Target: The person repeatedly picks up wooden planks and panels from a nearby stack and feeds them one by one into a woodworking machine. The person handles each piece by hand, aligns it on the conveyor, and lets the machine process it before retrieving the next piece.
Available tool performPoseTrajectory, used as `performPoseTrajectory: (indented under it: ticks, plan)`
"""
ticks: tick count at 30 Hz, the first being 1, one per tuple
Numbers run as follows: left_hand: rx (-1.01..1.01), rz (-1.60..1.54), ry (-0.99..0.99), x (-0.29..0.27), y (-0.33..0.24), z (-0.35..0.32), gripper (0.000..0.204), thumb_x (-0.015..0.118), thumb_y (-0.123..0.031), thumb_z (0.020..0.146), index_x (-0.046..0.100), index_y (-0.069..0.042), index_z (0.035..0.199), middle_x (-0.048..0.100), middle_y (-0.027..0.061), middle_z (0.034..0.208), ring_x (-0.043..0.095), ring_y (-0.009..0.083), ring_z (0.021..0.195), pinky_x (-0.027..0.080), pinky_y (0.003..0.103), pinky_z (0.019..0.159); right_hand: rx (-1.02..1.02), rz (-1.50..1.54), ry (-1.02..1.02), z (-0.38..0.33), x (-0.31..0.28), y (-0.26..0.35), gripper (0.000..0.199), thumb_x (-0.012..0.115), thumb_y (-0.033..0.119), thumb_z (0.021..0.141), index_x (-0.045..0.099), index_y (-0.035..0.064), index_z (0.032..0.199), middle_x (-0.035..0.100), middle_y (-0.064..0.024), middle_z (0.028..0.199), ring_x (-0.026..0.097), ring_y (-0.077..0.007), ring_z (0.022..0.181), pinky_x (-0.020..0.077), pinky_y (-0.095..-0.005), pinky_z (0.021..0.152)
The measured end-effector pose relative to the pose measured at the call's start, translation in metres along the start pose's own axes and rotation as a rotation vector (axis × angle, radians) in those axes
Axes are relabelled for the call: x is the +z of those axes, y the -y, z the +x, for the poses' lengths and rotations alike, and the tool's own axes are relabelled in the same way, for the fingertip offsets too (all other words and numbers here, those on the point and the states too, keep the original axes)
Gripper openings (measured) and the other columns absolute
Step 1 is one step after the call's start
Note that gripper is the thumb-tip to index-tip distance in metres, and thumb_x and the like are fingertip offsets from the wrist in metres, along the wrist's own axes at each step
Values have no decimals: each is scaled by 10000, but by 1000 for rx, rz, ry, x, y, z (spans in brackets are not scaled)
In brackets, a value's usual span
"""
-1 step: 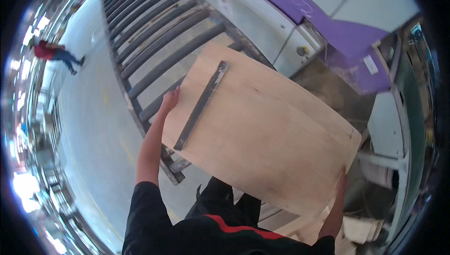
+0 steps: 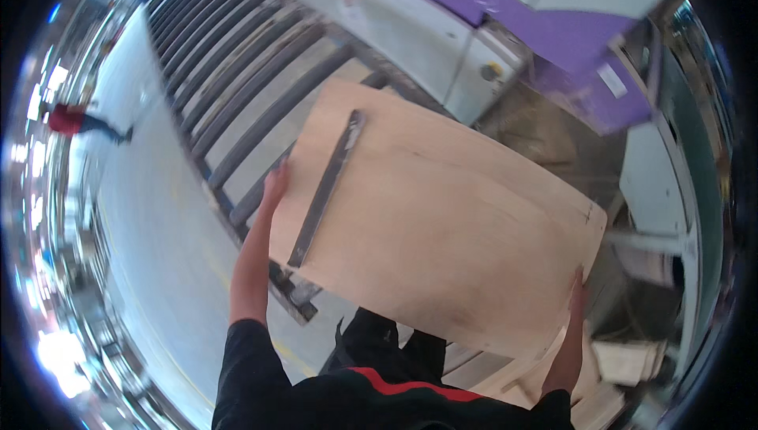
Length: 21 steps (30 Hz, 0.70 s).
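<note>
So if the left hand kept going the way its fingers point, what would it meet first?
The left hand grips the plywood sheet at its left edge, fingers pointing up and away. Straight on, it would probably meet the roller conveyor first, though depth is hard to judge.

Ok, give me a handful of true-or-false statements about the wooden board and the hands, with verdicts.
1. Both hands hold the plywood board. True: the left hand is on its left edge, the right hand on its right edge.
2. A dark strip runs along the board's face near the left edge. True.
3. The board lies flat on the roller conveyor. False: it is carried in the hands, in front of the rollers.
4. The machine housing beyond the board has a green band. False: purple.
</note>
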<state>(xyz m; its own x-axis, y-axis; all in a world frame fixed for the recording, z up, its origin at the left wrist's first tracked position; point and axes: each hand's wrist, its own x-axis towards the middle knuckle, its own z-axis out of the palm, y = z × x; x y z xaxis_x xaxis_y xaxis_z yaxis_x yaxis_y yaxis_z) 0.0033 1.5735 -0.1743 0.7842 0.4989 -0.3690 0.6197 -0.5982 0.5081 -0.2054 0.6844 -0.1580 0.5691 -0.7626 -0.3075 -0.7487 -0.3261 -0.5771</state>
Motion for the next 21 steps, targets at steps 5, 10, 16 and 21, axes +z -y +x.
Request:
performPoseTrajectory:
  ticks: [5, 10, 16, 21]
  plan:
    - [95, -27, -155, 29, 10, 25, 759, 367, -655, 869, 657, 28, 1027, 646, 241, 964, 598, 371, 953, 428, 464, 859, 123, 261, 21, -10, 6, -51, 606, 609, 519, 850, 632, -38, 1086, 656, -122, 1002, 610, -180, 909, 485, -340, 779]
    - [28, -98, -153, 18, -53, 33, 723, 402, -613, 867, 668, 57, 911, 636, 162, 744, 579, 285, 682, 426, 435, 671, 126, -75, -256, -45, -35, -3, 645, 647, 527, 811, 608, -56, 1085, 670, -180, 937, 646, -207, 862, 502, -351, 729]
    - [213, -132, -94, 42, -206, -77, 798, 419, -659, 838, 664, 99, 901, 647, 235, 765, 601, 351, 731, 429, 469, 712, 29, 396, -497, -111, -179, -45, 566, 682, 457, 809, 652, -76, 998, 682, -139, 847, 638, -206, 810, 501, -387, 729]
    - [323, -158, 38, 94, -287, -136, 740, 448, -617, 843, 647, 95, 820, 594, 208, 672, 548, 317, 662, 411, 447, 681, 272, 58, -620, -161, -287, -76, 674, 632, 506, 813, 598, -96, 1114, 636, -212, 1099, 596, -294, 1033, 444, -378, 891]
